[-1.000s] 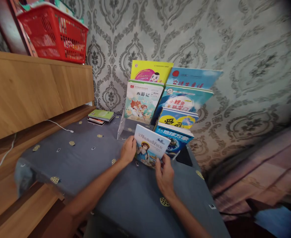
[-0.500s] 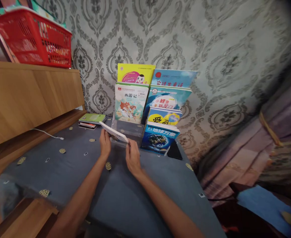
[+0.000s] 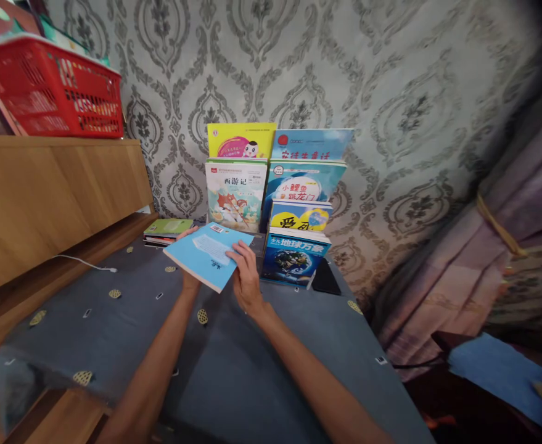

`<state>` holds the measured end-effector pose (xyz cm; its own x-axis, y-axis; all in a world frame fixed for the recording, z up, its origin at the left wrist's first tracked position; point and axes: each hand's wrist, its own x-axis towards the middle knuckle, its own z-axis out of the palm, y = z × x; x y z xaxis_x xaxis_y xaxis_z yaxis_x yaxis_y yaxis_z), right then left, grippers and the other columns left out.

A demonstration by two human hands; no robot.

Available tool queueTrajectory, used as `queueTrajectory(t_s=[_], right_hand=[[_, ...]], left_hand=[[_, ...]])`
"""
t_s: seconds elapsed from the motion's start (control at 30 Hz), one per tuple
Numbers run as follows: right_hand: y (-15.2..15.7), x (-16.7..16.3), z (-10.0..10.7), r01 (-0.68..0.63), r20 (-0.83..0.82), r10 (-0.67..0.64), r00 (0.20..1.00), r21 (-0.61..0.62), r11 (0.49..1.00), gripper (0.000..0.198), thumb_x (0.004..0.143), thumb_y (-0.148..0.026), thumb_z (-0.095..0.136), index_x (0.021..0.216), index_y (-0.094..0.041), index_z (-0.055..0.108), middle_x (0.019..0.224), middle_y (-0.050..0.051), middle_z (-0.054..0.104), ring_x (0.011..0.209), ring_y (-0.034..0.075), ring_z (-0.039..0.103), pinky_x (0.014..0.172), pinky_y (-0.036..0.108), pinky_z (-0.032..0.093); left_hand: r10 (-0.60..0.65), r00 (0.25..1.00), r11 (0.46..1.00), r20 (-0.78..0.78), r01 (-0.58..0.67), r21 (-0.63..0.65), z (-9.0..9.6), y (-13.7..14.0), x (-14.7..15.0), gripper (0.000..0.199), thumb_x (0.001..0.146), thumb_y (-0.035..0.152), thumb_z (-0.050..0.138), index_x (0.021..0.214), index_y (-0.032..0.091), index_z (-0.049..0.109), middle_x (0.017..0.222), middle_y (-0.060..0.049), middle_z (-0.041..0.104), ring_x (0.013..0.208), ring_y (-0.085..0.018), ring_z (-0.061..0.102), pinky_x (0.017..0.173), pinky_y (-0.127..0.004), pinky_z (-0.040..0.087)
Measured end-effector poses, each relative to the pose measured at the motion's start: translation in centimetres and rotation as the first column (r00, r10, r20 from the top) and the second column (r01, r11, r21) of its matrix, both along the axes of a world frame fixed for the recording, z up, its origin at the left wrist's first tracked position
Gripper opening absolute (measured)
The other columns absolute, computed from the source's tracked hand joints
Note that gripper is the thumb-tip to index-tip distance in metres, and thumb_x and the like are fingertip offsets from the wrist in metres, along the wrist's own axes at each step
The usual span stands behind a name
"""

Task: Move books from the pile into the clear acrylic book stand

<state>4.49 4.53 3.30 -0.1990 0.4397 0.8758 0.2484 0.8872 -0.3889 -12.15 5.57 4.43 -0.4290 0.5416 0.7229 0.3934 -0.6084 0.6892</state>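
A light blue paperback book (image 3: 197, 262) is tilted above the cloth with its back cover up, showing a barcode and small print. My left hand (image 3: 190, 279) supports it from beneath on the left; most of that hand is hidden, with fingertips showing past the far edge. On the right side my right hand (image 3: 246, 276) grips the edge, fingers lying on the cover. Just behind stands a stepped rack of upright books, including a white-and-green book (image 3: 234, 194), a yellow book (image 3: 240, 140) and a dark blue Earth book (image 3: 293, 259).
A small stack of books (image 3: 169, 228) lies left of the rack. A black flat object (image 3: 327, 279) rests at its right. The grey patterned cloth (image 3: 132, 333) covers the table. A red basket (image 3: 76, 92) sits on a wooden cabinet (image 3: 58, 197); a white cable (image 3: 86, 263) trails below.
The book has turned from nearly edge-on to show its blue back cover. My left hand has gone underneath it, and my right fingers now lie over the cover.
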Motion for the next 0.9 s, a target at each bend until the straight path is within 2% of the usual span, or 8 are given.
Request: queueTrajectory(t_s=[0.1, 0.17, 0.3, 0.43, 0.57, 0.73, 0.9], right_hand=[[1.2, 0.3, 0.2, 0.001, -0.006, -0.001, 1.000, -0.031, 1.000, 0.040, 0.098, -0.015, 0.037, 0.127, -0.027, 0.063, 0.134, 0.012, 0.059, 0.140, 0.029, 0.044, 0.115, 0.059, 0.038], [1.8, 0.6, 0.4, -0.005, -0.008, 0.004, 1.000, -0.055, 0.998, 0.041, 0.098, -0.015, 0.037, 0.128, -0.026, 0.063, 0.131, 0.012, 0.062, 0.137, 0.028, 0.047, 0.114, 0.057, 0.039], [2.5, 1.2, 0.6, 0.003, -0.030, -0.006, 1.000, -0.105, 0.994, 0.041, 0.101, -0.022, 0.034, 0.134, -0.024, 0.057, 0.130, 0.011, 0.064, 0.128, 0.025, 0.055, 0.112, 0.050, 0.043], [2.6, 1.3, 1.0, 0.010, -0.088, -0.024, 0.996, -0.152, 0.988, 0.042, 0.102, -0.027, 0.032, 0.139, -0.020, 0.051, 0.131, 0.014, 0.064, 0.124, 0.025, 0.058, 0.110, 0.046, 0.044], [3.0, 1.1, 2.0, 0.001, -0.127, -0.026, 0.992, -0.190, 0.982, 0.042, 0.101, -0.027, 0.035, 0.141, -0.019, 0.047, 0.128, 0.013, 0.065, 0.121, 0.024, 0.060, 0.107, 0.044, 0.045], [4.9, 0.4, 3.6, 0.000, -0.141, -0.027, 0.990, -0.188, 0.982, 0.042, 0.100, -0.026, 0.036, 0.141, -0.019, 0.041, 0.140, 0.015, 0.057, 0.130, 0.023, 0.054, 0.111, 0.044, 0.043], [7.3, -0.1, 2.9, 0.057, -0.117, -0.087, 0.989, -0.239, 0.969, 0.044, 0.099, -0.028, 0.036, 0.141, -0.014, 0.040, 0.136, 0.018, 0.058, 0.126, 0.026, 0.055, 0.109, 0.046, 0.044]], left_hand=[[0.035, 0.999, 0.993, 0.036, -0.038, 0.108, 0.3, 0.5, 0.5, 0.038, 0.094, 0.046, 0.059, 0.122, 0.021, 0.056, 0.127, -0.009, 0.060, 0.119, -0.024, 0.056, 0.110, -0.045, 0.044], [0.032, 0.999, 0.990, 0.039, -0.037, 0.135, 0.5, 0.8, 0.7, 0.040, 0.091, 0.053, 0.059, 0.114, 0.021, 0.058, 0.119, -0.009, 0.064, 0.113, -0.026, 0.059, 0.107, -0.046, 0.046], [0.066, 0.998, 0.991, 0.011, -0.067, 0.114, 0.6, 1.1, 0.8, 0.041, 0.091, 0.058, 0.051, 0.100, 0.020, 0.063, 0.104, -0.010, 0.068, 0.104, -0.027, 0.063, 0.101, -0.045, 0.048], [0.130, 0.991, 0.988, -0.042, -0.126, 0.091, 0.8, 1.0, 0.8, 0.041, 0.095, 0.056, 0.045, 0.098, 0.020, 0.064, 0.101, -0.010, 0.068, 0.102, -0.026, 0.063, 0.100, -0.042, 0.047], [0.171, 0.982, 0.984, -0.077, -0.165, 0.072, 1.6, 1.5, 0.8, 0.036, 0.099, 0.048, 0.040, 0.099, 0.019, 0.061, 0.101, -0.010, 0.066, 0.102, -0.025, 0.061, 0.098, -0.039, 0.047], [0.223, 0.968, 0.974, -0.116, -0.226, -0.009, 3.0, 3.3, 0.2, 0.019, 0.098, 0.027, 0.039, 0.096, 0.020, 0.057, 0.090, -0.005, 0.062, 0.088, -0.020, 0.059, 0.090, -0.034, 0.047], [0.233, 0.939, 0.968, -0.254, -0.249, -0.033, 3.8, 4.9, -0.2, 0.015, 0.095, 0.019, 0.041, 0.085, 0.021, 0.052, 0.082, -0.004, 0.058, 0.086, -0.021, 0.057, 0.091, -0.035, 0.045]])
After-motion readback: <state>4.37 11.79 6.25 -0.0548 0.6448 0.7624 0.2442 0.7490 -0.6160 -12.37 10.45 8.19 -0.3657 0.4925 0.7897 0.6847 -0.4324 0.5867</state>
